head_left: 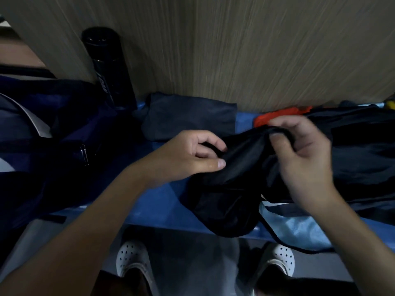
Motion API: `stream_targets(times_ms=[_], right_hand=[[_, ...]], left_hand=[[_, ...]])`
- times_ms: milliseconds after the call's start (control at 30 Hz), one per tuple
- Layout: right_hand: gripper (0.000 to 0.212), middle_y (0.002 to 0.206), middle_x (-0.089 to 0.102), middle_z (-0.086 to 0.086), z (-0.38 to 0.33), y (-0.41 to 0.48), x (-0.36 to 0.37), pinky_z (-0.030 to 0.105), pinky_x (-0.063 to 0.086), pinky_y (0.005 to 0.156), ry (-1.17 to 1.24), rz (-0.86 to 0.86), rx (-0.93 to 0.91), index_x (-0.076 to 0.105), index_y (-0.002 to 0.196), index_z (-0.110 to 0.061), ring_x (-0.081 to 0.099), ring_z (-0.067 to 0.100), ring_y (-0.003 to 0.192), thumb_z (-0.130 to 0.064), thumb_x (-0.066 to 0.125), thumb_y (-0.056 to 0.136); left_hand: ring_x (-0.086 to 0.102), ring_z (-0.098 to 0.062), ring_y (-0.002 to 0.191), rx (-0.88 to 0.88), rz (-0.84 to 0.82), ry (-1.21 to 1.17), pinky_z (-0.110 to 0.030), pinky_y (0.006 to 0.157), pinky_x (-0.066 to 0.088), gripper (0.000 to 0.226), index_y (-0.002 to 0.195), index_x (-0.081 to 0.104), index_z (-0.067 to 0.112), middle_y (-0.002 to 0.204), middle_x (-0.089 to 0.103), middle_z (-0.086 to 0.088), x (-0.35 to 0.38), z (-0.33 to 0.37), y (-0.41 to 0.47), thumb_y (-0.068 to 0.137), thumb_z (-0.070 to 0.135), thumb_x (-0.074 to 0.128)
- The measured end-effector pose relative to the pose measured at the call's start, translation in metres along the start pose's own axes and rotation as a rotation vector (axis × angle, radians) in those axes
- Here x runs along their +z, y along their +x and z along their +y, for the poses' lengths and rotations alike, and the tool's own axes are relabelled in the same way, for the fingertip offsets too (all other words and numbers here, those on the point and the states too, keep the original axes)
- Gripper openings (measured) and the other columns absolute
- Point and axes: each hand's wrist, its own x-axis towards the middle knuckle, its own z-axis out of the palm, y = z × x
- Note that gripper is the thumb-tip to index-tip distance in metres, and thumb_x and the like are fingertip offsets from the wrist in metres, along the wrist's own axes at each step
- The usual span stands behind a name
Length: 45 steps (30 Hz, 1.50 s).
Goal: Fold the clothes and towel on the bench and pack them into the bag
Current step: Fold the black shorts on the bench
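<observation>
Clearly both hands are busy with one crumpled black garment of thin, slightly shiny fabric [230,189], which lies on the blue padded bench [149,199] with its lower part drooping over the front edge. The left hand [192,154] pinches a fold of it between thumb and curled fingers at the garment's left end. The right hand [303,159] has its fingers curled round a bunched ridge of the same fabric a little higher and to the right, so the cloth stretches between the two grips.

Behind the right hand, a scrap of orange-red cloth [277,116] shows against the wood-grain wall panel [235,50]. More dark clothing spreads along the bench to the right, too dim to tell apart. Under the black garment, at the bench's front right, a light blue towel with dark edging [299,229] hangs over the edge.

A folded dark grey cloth [190,116] sits flat on the bench against the wall, just beyond the left hand. To its left stands a tall black cylindrical bottle [106,67], leaning close to the wall. The navy blue fabric bag with a grey strap [53,135] fills the left end of the bench, a metal zip pull visible on its side.

Below, two white perforated clogs [132,259] stand on the grey floor.
</observation>
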Motion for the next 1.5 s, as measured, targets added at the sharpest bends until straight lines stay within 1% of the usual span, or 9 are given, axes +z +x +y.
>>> stream_targets(times_ms=[133, 233, 400, 567, 633, 833, 967, 1300, 1500], right_hand=[[0.019, 0.076, 0.066, -0.017, 0.003, 0.010, -0.027, 0.016, 0.047, 0.068, 0.062, 0.154, 0.065, 0.059, 0.090, -0.025, 0.058, -0.002, 0.073, -0.006, 0.057, 0.096], [0.018, 0.074, 0.065, -0.019, 0.005, 0.017, -0.041, 0.018, 0.045, 0.075, 0.046, 0.240, 0.083, 0.060, 0.087, -0.026, 0.056, -0.002, 0.075, -0.010, 0.058, 0.095], [0.035, 0.065, 0.060, -0.016, 0.002, 0.015, -0.038, 0.019, 0.043, 0.065, 0.128, 0.154, 0.174, 0.067, 0.071, -0.026, 0.051, 0.002, 0.066, -0.011, 0.051, 0.098], [0.033, 0.080, 0.060, 0.023, -0.001, 0.005, -0.025, 0.046, 0.042, 0.074, 0.238, -0.112, 0.301, 0.060, 0.075, 0.000, 0.051, 0.031, 0.075, -0.031, 0.067, 0.085], [0.037, 0.086, 0.063, 0.032, 0.000, 0.002, -0.021, 0.050, 0.044, 0.078, 0.226, -0.157, 0.311, 0.063, 0.078, -0.001, 0.054, 0.034, 0.080, -0.038, 0.066, 0.084], [0.028, 0.070, 0.048, 0.000, 0.007, 0.009, -0.021, 0.024, 0.039, 0.058, 0.061, 0.073, 0.199, 0.057, 0.077, -0.020, 0.042, 0.009, 0.063, -0.019, 0.047, 0.103], [0.030, 0.066, 0.050, -0.018, 0.008, 0.013, -0.024, 0.018, 0.038, 0.060, 0.017, 0.126, 0.148, 0.058, 0.077, -0.026, 0.041, 0.000, 0.062, -0.018, 0.047, 0.103], [0.026, 0.066, 0.055, -0.018, 0.004, 0.010, -0.018, 0.012, 0.040, 0.060, 0.045, 0.050, 0.124, 0.060, 0.082, -0.022, 0.048, -0.003, 0.062, -0.013, 0.047, 0.103], [0.018, 0.092, 0.069, 0.001, -0.002, 0.006, -0.015, 0.027, 0.051, 0.085, 0.055, -0.055, 0.065, 0.066, 0.098, -0.018, 0.064, 0.011, 0.090, -0.006, 0.053, 0.099]], left_hand=[[0.072, -0.008, 0.081, -0.040, -0.063, 0.103, -0.021, 0.080, 0.051, 0.016, 0.105, 0.070, 0.018, 0.081, 0.076, 0.001, -0.007, -0.002, -0.004, 0.090, 0.023, 0.071], [0.072, -0.007, 0.084, -0.041, -0.054, 0.196, -0.021, 0.082, 0.051, 0.011, 0.094, 0.075, 0.017, 0.085, 0.077, 0.000, -0.014, -0.005, -0.005, 0.091, 0.026, 0.070], [0.069, -0.017, 0.080, 0.147, 0.119, 0.028, -0.031, 0.078, 0.055, 0.011, 0.087, 0.069, 0.005, 0.088, 0.074, -0.015, -0.010, -0.004, -0.001, 0.093, 0.015, 0.066], [0.068, -0.023, 0.077, 0.250, 0.150, 0.044, -0.042, 0.075, 0.057, 0.010, 0.091, 0.071, 0.006, 0.085, 0.071, -0.020, 0.003, -0.002, 0.003, 0.093, 0.014, 0.065], [0.064, -0.016, 0.067, 0.245, 0.184, 0.071, -0.031, 0.066, 0.054, 0.014, 0.089, 0.069, 0.003, 0.074, 0.071, -0.011, 0.007, -0.005, 0.006, 0.094, 0.014, 0.064], [0.039, 0.000, 0.044, 0.200, 0.494, 0.148, -0.012, 0.048, 0.030, 0.025, 0.077, 0.056, 0.003, 0.047, 0.043, 0.013, 0.004, -0.012, 0.015, 0.100, 0.015, 0.057], [0.047, -0.011, 0.060, 0.266, 0.622, 0.090, -0.024, 0.058, 0.040, 0.023, 0.085, 0.056, 0.003, 0.065, 0.051, -0.006, 0.002, -0.009, 0.015, 0.103, 0.017, 0.052], [0.038, -0.001, 0.056, 0.250, 0.672, 0.183, -0.014, 0.054, 0.036, 0.029, 0.077, 0.043, 0.018, 0.065, 0.038, 0.007, 0.005, -0.007, 0.014, 0.106, 0.017, 0.040], [0.041, 0.003, 0.055, 0.163, 0.772, 0.211, -0.012, 0.055, 0.037, 0.022, 0.084, 0.044, 0.016, 0.070, 0.041, 0.006, -0.002, -0.015, 0.018, 0.105, 0.021, 0.044]])
